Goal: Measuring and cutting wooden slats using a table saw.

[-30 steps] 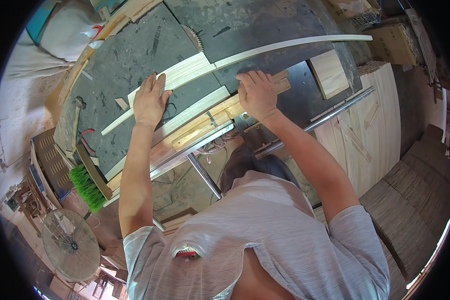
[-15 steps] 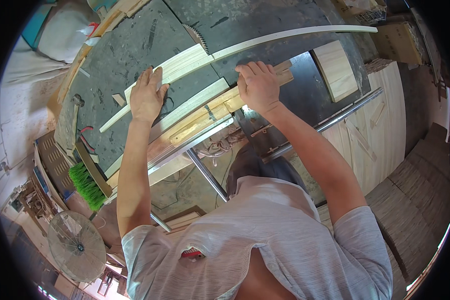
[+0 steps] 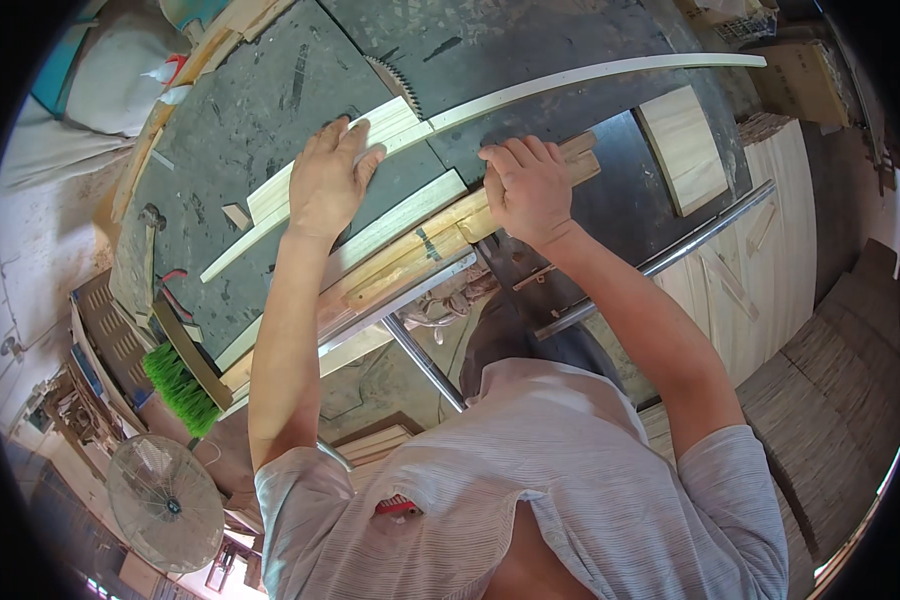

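Observation:
My left hand (image 3: 328, 180) lies over a pale wooden board (image 3: 388, 122) and a long thin wooden strip (image 3: 560, 92) running along its near edge. Its fingers are stretched out over the board, with the thumb apart. Just beyond the board's right end, a toothed saw blade (image 3: 402, 82) stands up through the dark table. My right hand (image 3: 533, 190) is closed over a wooden bar (image 3: 582, 158) near the table's front edge; its palm side is hidden. Between the hands lies another pale board (image 3: 410, 213), alongside a yellowish wooden rail (image 3: 410, 258).
A flat wooden piece (image 3: 682, 150) lies at the table's right, behind a metal rail (image 3: 705, 228). At left are a hammer (image 3: 151, 222), red-handled pliers (image 3: 174, 288), a green-bristled brush (image 3: 180, 385) and a small offcut (image 3: 236, 215). A fan (image 3: 165, 503) stands lower left.
My left hand has shifted right along the board, closer to the saw blade. My right hand keeps its place on the bar. The whole view has moved slightly.

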The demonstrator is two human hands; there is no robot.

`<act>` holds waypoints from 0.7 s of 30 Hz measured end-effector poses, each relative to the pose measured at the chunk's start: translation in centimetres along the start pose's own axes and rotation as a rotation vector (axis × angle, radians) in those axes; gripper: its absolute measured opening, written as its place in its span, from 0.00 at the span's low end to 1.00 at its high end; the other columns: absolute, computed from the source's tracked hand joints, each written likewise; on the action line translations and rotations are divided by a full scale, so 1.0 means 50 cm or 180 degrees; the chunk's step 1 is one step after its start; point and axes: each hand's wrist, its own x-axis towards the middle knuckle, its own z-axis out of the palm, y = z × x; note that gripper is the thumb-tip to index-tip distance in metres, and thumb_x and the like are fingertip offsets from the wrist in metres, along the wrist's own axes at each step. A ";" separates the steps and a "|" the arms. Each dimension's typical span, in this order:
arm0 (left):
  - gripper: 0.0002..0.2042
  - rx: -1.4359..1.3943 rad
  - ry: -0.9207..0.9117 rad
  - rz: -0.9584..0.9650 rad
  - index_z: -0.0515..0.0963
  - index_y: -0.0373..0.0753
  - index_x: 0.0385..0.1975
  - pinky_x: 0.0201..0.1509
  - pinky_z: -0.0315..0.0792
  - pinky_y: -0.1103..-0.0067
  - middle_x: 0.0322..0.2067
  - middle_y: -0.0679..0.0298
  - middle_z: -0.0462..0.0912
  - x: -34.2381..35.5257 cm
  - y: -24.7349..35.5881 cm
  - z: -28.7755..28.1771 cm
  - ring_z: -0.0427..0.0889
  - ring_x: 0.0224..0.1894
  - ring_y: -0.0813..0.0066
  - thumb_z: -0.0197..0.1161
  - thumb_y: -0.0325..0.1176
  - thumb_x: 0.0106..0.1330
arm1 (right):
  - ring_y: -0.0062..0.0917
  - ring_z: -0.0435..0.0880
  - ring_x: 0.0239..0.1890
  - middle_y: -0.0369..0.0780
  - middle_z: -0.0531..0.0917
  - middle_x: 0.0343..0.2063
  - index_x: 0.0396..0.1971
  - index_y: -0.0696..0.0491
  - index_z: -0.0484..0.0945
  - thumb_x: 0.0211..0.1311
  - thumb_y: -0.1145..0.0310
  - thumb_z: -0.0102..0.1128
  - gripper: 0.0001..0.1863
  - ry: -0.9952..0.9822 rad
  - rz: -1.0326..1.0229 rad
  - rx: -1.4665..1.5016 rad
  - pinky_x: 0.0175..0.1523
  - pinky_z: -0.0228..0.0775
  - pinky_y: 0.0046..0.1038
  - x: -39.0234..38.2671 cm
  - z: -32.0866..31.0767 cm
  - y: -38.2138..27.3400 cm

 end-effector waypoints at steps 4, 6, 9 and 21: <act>0.17 -0.0141 0.0265 -0.0001 0.86 0.39 0.55 0.65 0.76 0.62 0.59 0.51 0.85 0.006 -0.006 0.024 0.81 0.60 0.50 0.69 0.41 0.72 | 0.32 0.81 0.39 0.34 0.83 0.33 0.40 0.49 0.84 0.57 0.73 0.65 0.11 -0.0017 -0.0017 0.0039 0.47 0.70 0.37 0.000 0.001 0.001; 0.16 -0.0321 0.0450 -0.0028 0.86 0.37 0.54 0.64 0.76 0.64 0.58 0.52 0.85 0.009 0.002 0.034 0.81 0.58 0.50 0.69 0.36 0.70 | 0.32 0.81 0.39 0.34 0.83 0.34 0.41 0.49 0.84 0.57 0.73 0.65 0.11 -0.0023 -0.0011 0.0027 0.47 0.70 0.37 0.000 0.001 0.005; 0.17 -0.0395 0.0612 -0.0128 0.86 0.36 0.53 0.64 0.77 0.65 0.56 0.53 0.86 0.015 0.002 0.044 0.81 0.57 0.51 0.71 0.35 0.68 | 0.31 0.81 0.39 0.34 0.83 0.33 0.40 0.49 0.84 0.56 0.72 0.66 0.11 -0.0004 -0.0044 0.0009 0.47 0.69 0.36 0.001 0.006 0.002; 0.26 -0.0315 0.0134 0.0141 0.82 0.39 0.61 0.69 0.73 0.63 0.63 0.54 0.80 0.003 0.009 0.019 0.75 0.64 0.51 0.76 0.38 0.62 | 0.31 0.80 0.38 0.34 0.83 0.33 0.39 0.49 0.85 0.55 0.71 0.66 0.10 -0.0047 -0.0052 -0.0075 0.46 0.69 0.36 -0.002 0.005 0.000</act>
